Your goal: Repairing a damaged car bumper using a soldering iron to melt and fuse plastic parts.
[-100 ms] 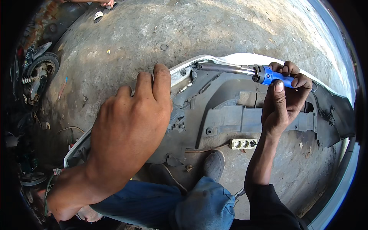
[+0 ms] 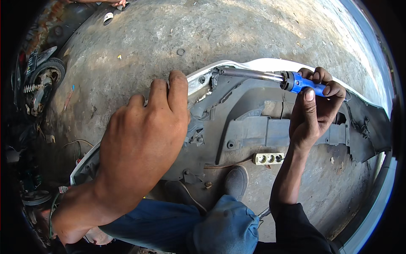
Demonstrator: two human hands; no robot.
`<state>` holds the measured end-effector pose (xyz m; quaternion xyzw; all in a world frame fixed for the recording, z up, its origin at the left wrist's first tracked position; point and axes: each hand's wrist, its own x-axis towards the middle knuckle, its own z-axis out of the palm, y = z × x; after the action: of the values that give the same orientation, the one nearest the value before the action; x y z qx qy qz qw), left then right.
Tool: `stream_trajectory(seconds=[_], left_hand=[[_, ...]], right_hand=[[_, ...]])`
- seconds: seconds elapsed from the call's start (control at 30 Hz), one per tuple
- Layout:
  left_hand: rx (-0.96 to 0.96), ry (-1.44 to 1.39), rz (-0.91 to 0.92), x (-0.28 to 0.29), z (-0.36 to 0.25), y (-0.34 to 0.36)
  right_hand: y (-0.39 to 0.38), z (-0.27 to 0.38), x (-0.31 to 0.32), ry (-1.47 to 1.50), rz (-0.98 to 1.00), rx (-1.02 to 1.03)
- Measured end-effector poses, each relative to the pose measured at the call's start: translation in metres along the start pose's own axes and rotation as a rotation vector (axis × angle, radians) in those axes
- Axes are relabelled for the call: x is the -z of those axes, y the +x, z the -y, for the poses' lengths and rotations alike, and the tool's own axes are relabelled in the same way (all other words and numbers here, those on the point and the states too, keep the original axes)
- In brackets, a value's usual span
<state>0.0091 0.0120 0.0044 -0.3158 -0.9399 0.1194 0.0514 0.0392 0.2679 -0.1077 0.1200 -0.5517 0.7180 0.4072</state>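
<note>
A white-edged car bumper [image 2: 279,64] lies with its dark inner side facing up. My left hand [image 2: 144,129] is closed over its edge at the left, fingers curled over the rim; the thumb is hidden. My right hand [image 2: 315,106] grips the blue handle of a soldering iron [image 2: 253,75], thumb below and fingers above. The iron's metal barrel points left, its end at the bumper's inner edge beside a bolt hole. Whether the tip touches the plastic I cannot tell. Torn dark plastic shows between my left hand and the barrel's end.
A white power strip [image 2: 269,158] with a plug in it lies on the concrete floor near my shoe [image 2: 236,183]. Motorcycle parts with a wheel [image 2: 48,75] stand at the left. Another person's hand [image 2: 119,4] shows at the top left.
The soldering iron and my right hand have shifted very slightly to the right. My left hand stays on the bumper edge.
</note>
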Motion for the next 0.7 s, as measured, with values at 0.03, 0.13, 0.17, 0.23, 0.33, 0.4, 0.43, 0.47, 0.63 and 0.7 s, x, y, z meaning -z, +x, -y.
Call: stream_trajectory(seconds=[0.03, 0.13, 0.17, 0.23, 0.33, 0.4, 0.43, 0.47, 0.63, 0.7], left_hand=[[-0.001, -0.001, 0.0, 0.0, 0.0002, -0.0001], [0.002, -0.033, -0.005, -0.0014, 0.0025, -0.0008], [0.003, -0.038, -0.003, -0.0024, 0.0035, -0.0012], [0.002, -0.033, -0.002, 0.0006, 0.0014, 0.0002], [0.006, -0.026, 0.011, 0.0012, 0.0006, 0.0011], [0.005, -0.026, 0.0, 0.0006, 0.0013, 0.0012], [0.005, -0.025, 0.0, -0.0001, 0.0017, 0.0009], [0.002, -0.024, -0.004, -0.0005, 0.0022, 0.0005], [0.005, -0.031, -0.002, -0.001, 0.0011, 0.0003], [-0.002, -0.024, -0.006, -0.0021, 0.0004, 0.0008]], right_hand=[[0.0005, 0.0005, 0.0003, -0.004, 0.001, 0.008], [-0.0005, -0.0022, -0.0008, -0.014, 0.014, 0.013], [-0.0012, -0.0035, -0.0014, -0.023, 0.024, 0.01], [0.0, -0.0026, 0.0005, -0.011, 0.021, 0.018], [0.0014, -0.0008, -0.0002, -0.009, 0.014, 0.016], [0.0021, -0.0014, -0.0006, -0.014, 0.005, 0.01], [0.0019, -0.0033, -0.0005, -0.016, 0.011, 0.011], [0.0017, -0.0047, -0.0006, -0.016, 0.016, 0.013], [0.0001, -0.0018, -0.0003, -0.005, 0.021, 0.017], [-0.0003, -0.0011, 0.0003, -0.014, 0.013, 0.014]])
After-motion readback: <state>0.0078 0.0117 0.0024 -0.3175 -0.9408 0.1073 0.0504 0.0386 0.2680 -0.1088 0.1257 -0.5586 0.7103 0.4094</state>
